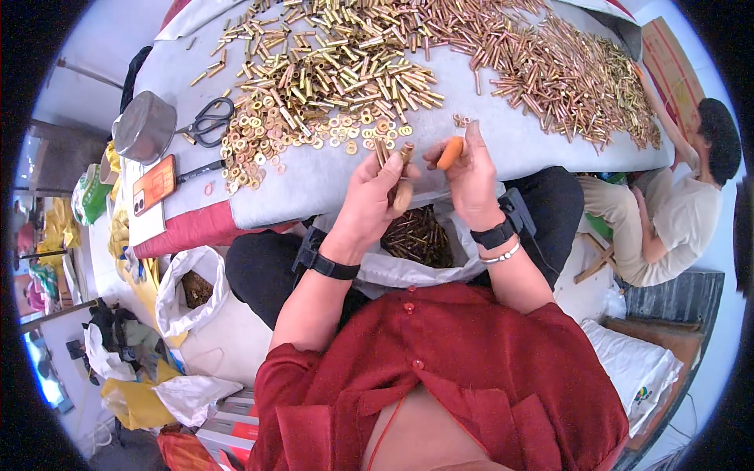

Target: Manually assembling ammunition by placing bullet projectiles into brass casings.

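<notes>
My left hand (pixel 369 192) is closed around a few slim brass-coloured tubes (pixel 384 152) that stick up past its fingers. A tan cover (pixel 402 196) shows at one of its fingertips. Close by on the right, my right hand (pixel 473 177) has its thumb raised and apart from the fingers, with an orange finger cover (pixel 449 153) on one finger. I see no tube in it. Below both hands, a white sack (pixel 463 267) between my legs holds many darker metal tubes (pixel 416 239). Flat brass rings (pixel 259 145) lie on the grey-covered table (pixel 314 188) ahead.
Heaped tubes (pixel 345 67) spread over the table, with thinner coppery ones (pixel 565 78) toward the right. At left are black-handled scissors (pixel 210 122), a metal pot (pixel 145 125) and an orange phone (pixel 155 187). Another sack (pixel 177 310) stands lower left. Another person (pixel 679 220) sits at right.
</notes>
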`<act>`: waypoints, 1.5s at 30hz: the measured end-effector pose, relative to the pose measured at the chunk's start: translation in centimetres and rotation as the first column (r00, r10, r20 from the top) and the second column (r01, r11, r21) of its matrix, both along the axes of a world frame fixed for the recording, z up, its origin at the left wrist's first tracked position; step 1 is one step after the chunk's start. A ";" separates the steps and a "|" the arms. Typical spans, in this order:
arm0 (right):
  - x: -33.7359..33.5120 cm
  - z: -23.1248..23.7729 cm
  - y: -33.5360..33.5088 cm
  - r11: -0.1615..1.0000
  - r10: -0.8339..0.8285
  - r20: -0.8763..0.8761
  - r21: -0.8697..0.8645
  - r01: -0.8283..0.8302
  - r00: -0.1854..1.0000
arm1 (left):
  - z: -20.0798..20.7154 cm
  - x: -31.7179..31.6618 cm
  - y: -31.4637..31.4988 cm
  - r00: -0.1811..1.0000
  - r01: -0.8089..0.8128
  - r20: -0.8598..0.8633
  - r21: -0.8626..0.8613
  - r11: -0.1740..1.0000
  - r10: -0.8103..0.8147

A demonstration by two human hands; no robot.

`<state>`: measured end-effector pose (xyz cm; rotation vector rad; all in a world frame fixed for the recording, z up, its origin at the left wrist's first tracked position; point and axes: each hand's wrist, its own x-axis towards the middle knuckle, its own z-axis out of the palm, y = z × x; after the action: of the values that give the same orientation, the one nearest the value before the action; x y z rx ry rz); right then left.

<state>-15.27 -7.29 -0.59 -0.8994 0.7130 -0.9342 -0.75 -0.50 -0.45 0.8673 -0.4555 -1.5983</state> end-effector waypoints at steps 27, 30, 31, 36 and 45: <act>0.5 0.2 -5.8 0.483 -0.682 -0.530 -0.844 -0.235 0.504 | 0.8 -0.1 0.3 0.859 0.263 0.425 0.114 0.958 -0.287; 1.2 -0.8 -7.3 0.438 -0.714 -0.615 -0.765 -0.472 0.335 | 0.6 0.1 0.4 0.862 0.260 0.426 0.094 0.961 -0.275; 1.2 -1.0 -7.3 0.438 -0.713 -0.615 -0.765 -0.472 0.336 | 0.8 0.2 0.4 0.881 0.221 0.410 0.083 0.972 -0.235; 0.7 -0.7 -5.9 0.369 -0.726 -0.543 -0.825 -0.428 0.421 | -0.3 0.4 0.1 0.891 -0.038 0.453 0.048 0.998 0.012; -0.2 2.2 -0.7 0.431 -0.374 -0.618 -0.776 -0.461 0.691 | 0.2 1.1 0.2 0.938 0.072 0.316 0.229 0.971 -0.144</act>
<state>-15.42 -8.00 1.64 -2.4247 0.8135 -0.8573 0.37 -0.29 -0.23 1.3066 -0.5825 -1.6274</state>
